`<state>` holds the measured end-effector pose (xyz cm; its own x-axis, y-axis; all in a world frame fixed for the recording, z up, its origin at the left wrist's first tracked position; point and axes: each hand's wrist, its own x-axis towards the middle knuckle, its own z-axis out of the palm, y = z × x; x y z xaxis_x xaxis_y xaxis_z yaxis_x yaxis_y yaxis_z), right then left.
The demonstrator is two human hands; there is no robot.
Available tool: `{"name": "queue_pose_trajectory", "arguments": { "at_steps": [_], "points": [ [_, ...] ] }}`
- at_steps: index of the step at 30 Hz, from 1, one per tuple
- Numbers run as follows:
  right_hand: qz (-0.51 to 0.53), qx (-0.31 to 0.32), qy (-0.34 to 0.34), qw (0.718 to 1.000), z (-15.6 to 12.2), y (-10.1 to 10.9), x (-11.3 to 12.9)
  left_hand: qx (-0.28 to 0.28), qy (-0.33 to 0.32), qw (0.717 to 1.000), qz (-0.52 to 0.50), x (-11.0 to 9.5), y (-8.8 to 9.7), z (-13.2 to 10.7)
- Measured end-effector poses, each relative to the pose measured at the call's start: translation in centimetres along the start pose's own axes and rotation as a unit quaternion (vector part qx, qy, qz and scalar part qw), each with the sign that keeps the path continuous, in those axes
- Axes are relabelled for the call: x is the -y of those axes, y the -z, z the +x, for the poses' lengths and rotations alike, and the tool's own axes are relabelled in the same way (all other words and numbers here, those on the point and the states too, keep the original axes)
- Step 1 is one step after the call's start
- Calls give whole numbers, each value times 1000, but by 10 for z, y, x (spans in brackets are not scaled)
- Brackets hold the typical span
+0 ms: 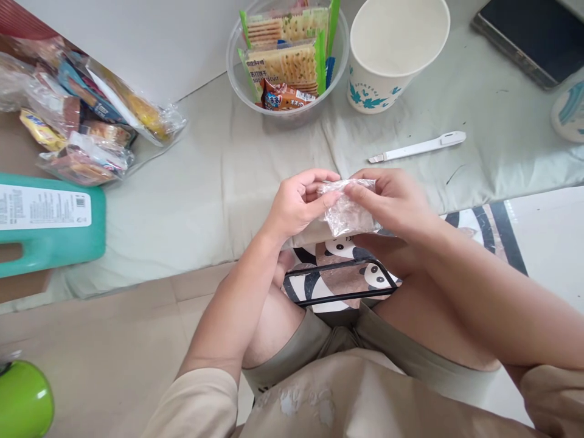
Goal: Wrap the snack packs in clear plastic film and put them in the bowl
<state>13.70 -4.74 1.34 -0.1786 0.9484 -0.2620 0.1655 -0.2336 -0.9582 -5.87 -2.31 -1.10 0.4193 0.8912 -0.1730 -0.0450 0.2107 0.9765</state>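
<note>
Fingers of left hand point(292, 207) and right hand point(401, 198) pinch a crinkled clear-plastic packet point(349, 213) over the near edge of the cloth-covered surface point(196, 188), probably light, soft and slippery, best gripped by opposite corners!

It is bright here, with soft light spread over the pale cloth point(191, 176), but I can't tell where it comes from. Little white sparkles shine on the crinkly clear wrap point(349, 213) and the snack bag point(86, 161). Soft, darker shade sits between the legs by the shorts point(404, 337). The right hand point(401, 198) looks a bit blurry along its back. The label point(36, 207) has tiny words too fuzzy to read. The paper cup point(396, 52) looks stretched and leaning outward.
</note>
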Motion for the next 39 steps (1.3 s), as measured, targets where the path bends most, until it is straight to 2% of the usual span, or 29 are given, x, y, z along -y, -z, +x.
{"name": "queue_pose_trajectory", "arguments": {
  "at_steps": [3, 9, 11, 14, 16, 20, 23, 26, 32, 35, 39],
  "points": [
    [-31, -10, 27, 999, 0, -1, 1, -21, 13, 1000, -17, -1, -1, 0],
    [-44, -85, 67, 993, 1, -4, 0, -75, 9, 995, -58, 7, 0, 5],
    [-27, -76, 65, 995, 1, -6, 0, -105, -8, 993, -61, 10, 0, 7],
    [2, -21, 41, 999, 2, -9, 1, -140, -38, 987, -63, 14, 0, 8],
    [9, -7, 24, 1000, 2, -10, 1, -130, -41, 989, -65, 14, 0, 8],
    [51, -34, 11, 998, 3, -10, 2, -81, -34, 995, -36, 15, 0, 4],
    [85, -41, 12, 995, 3, -10, 3, -78, -36, 996, 0, 15, 1, 1],
    [73, -42, 21, 996, 3, -8, 4, -64, -21, 998, 12, 13, 2, 0],
    [68, -61, 25, 996, 8, -9, 4, -27, -62, 997, 24, 6, 1, 0],
    [90, -65, 43, 993, 9, -9, 4, -49, -59, 996, 49, 6, 1, -9],
    [126, -76, 58, 987, 11, -2, 6, -111, -94, 981, 129, 5, 10, -28]
  ]
}}
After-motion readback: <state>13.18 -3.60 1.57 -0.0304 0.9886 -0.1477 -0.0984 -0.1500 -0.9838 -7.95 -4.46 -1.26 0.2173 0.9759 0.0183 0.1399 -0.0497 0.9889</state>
